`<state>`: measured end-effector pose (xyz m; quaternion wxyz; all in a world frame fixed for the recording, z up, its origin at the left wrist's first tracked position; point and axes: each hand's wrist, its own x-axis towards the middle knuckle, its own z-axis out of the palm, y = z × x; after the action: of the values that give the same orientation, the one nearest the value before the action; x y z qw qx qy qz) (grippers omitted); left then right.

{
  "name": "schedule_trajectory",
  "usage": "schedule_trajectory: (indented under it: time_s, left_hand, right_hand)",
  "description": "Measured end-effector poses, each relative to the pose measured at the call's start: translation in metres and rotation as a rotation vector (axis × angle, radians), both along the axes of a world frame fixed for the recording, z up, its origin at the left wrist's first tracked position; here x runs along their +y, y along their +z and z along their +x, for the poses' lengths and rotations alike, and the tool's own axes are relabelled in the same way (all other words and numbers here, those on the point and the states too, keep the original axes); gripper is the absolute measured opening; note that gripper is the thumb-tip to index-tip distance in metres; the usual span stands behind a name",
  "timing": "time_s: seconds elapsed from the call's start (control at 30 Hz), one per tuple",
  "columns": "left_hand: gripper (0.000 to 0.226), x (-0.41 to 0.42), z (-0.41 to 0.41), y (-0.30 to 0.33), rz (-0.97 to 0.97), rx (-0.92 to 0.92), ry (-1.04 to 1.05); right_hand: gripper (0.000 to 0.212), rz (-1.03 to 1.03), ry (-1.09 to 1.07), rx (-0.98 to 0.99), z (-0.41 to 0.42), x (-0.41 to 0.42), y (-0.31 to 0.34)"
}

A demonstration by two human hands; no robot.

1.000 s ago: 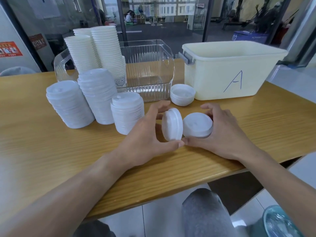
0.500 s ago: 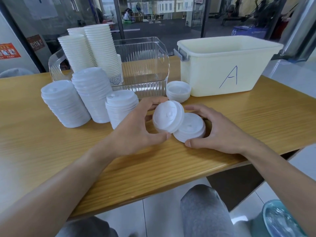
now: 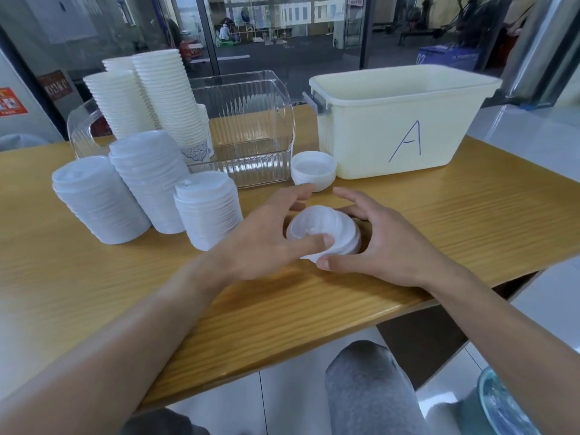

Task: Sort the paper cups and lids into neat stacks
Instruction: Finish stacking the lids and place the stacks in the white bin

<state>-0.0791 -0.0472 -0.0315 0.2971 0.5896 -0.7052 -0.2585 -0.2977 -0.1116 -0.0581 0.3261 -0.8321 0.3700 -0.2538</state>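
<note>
Surroundings: cream bin (image 3: pixel 392 127) marked "A" at the table's (image 3: pixel 470 215) far right; ribbed clear container (image 3: pixel 251 127) left of it, tall paper cup stacks (image 3: pixel 163 98) at its left end.
Lid stacks: three white stacks (image 3: pixel 147 186) stand left of the hands, close together.
Loose lids: small pile (image 3: pixel 314 167) upside down, just before the bin.
Held lids: short white stack (image 3: pixel 323 230) on the table between both hands, top one tilted, hollow side up.
Left hand (image 3: pixel 266 240): thumb pressing on the top lid, fingers spread behind.
Right hand (image 3: pixel 386 243): cupped around the stack's right side.

On the table (image 3: pixel 470 221), three lid stacks (image 3: pixel 150 189) stand at 10 o'clock of the hands, cup stacks (image 3: pixel 163 98) behind them, the bin (image 3: pixel 398 120) at 1 o'clock.
</note>
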Motion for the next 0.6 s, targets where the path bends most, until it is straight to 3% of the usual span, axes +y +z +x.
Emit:
schedule_trajectory:
  time_s: [0.17, 0.4, 0.6]
  left_hand:
    - [0.085, 0.001, -0.004, -0.008, -0.031, -0.051, 0.067]
    - [0.073, -0.003, 0.014, -0.003, -0.154, 0.207, 0.053]
    - [0.072, -0.006, 0.004, -0.006, -0.077, 0.036, -0.153]
  right_hand:
    - [0.118, -0.081, -0.044, 0.048, 0.001, 0.006, 0.004]
    - [0.117, -0.080, -0.091, 0.119, 0.000, 0.007, 0.005]
    - [0.115, -0.086, -0.077, 0.110, -0.001, 0.007, 0.004]
